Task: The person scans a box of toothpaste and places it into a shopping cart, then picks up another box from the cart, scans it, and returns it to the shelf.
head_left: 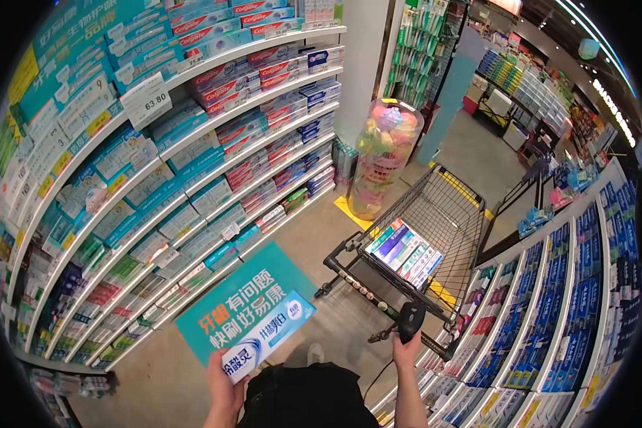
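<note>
My left hand [225,381] grips a flat printed sign at its lower left corner. The sign has a teal panel [232,303] with orange and white lettering, and a white and blue strip [271,335] along its lower edge. In my right hand [406,353] is a black handheld device [411,321], its cable hanging down beside my body. The device is close to the handle of a black wire shopping cart [449,214]. Flat colourful packages or printed cards [404,251] lie in the cart.
Shelves of toothpaste boxes [228,135] curve along the left, with a price tag [148,101] reading 63.80. More shelves of blue packages [528,307] stand at the right. A clear cylinder of colourful items [384,160] stands beyond the cart, near hanging green packages [417,57].
</note>
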Tool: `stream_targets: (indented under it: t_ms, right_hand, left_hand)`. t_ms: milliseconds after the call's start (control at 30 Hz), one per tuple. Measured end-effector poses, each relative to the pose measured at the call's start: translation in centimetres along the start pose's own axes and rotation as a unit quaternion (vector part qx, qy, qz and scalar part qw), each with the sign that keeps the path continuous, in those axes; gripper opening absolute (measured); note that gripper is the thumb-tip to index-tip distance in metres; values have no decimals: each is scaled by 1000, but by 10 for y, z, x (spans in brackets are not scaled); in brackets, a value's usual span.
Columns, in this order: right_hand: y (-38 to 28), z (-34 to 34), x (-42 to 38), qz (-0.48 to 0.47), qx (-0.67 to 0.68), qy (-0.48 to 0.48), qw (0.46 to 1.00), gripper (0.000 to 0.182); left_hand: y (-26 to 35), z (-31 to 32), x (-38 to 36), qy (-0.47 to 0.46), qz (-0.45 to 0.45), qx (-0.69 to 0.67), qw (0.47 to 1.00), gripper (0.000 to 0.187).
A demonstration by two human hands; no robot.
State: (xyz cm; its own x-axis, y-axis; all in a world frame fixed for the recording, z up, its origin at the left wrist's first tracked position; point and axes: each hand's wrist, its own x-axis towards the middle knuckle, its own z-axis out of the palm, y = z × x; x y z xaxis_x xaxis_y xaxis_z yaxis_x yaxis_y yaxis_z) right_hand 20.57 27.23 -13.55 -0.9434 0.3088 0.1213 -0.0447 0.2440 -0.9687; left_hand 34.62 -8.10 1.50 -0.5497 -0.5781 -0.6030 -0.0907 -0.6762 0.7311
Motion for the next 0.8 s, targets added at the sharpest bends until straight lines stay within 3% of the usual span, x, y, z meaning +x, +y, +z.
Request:
stream_targets:
  t_ms: [67, 100, 233, 267, 433, 533, 633, 800]
  right_hand:
    - [-23, 0, -8, -74, -37, 5, 997, 37]
    - [-19, -3, -15, -24, -17, -31, 999, 45]
    - [-7, 0, -42, 69, -99, -120, 985, 33]
    - [-2, 3, -50, 50, -132, -105, 984, 33]
    - [70, -5, -82, 241, -200, -252, 916, 27]
    - [103, -21, -102, 391, -148, -243, 875, 20]
    - [176, -46, -130, 404, -180, -194, 876, 17]
    - [187, -69, -142, 563, -153, -208, 785, 6]
  left_hand:
    - [-2, -1, 0, -7, -4, 10, 1000, 30]
    - [-4, -2, 2, -12, -6, 15, 1000, 29]
    - [-8, 0, 2, -14, -19, 18, 1000, 28]
    - [-7, 2, 1, -16, -21, 20, 999, 28]
    - [-6, 3, 0, -20, -32, 27, 999, 26]
    - [-10, -1, 1, -14, -40, 20, 999, 26]
    - [-12, -2, 1, -8, -39, 21, 999, 27]
    - [-16, -5, 3, -19, -41, 12, 999, 28]
